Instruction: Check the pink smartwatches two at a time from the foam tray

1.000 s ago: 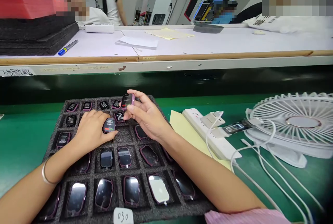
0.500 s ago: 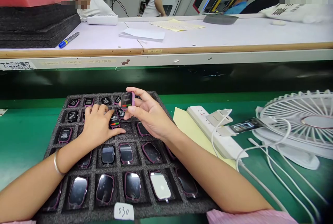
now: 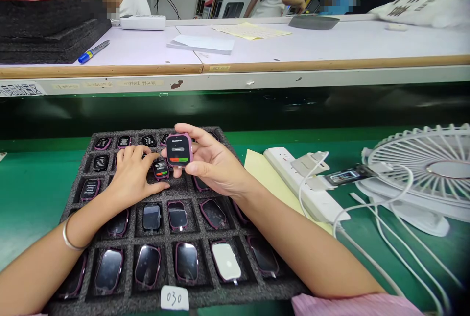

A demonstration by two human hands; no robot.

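A dark foam tray (image 3: pixel 172 237) with many pockets lies in front of me, holding several small purple-edged watch bodies. My right hand (image 3: pixel 213 161) grips one lit watch body (image 3: pixel 179 150) above the tray's far rows, its screen facing me. My left hand (image 3: pixel 134 176) rests on the tray with fingers curled around another lit watch body (image 3: pixel 160 169) that sits at a middle pocket. A silver bangle is on my left wrist.
A white power strip (image 3: pixel 297 186) with plugs and white cables lies right of the tray, beside a yellow sheet (image 3: pixel 266 181). A white fan (image 3: pixel 422 171) lies at far right. Behind runs a white bench with papers, a blue marker, foam stacks and other people.
My right hand has turned its watch body so the screen faces me and lowered it slightly. My left hand has stayed on the tray by the second watch body.
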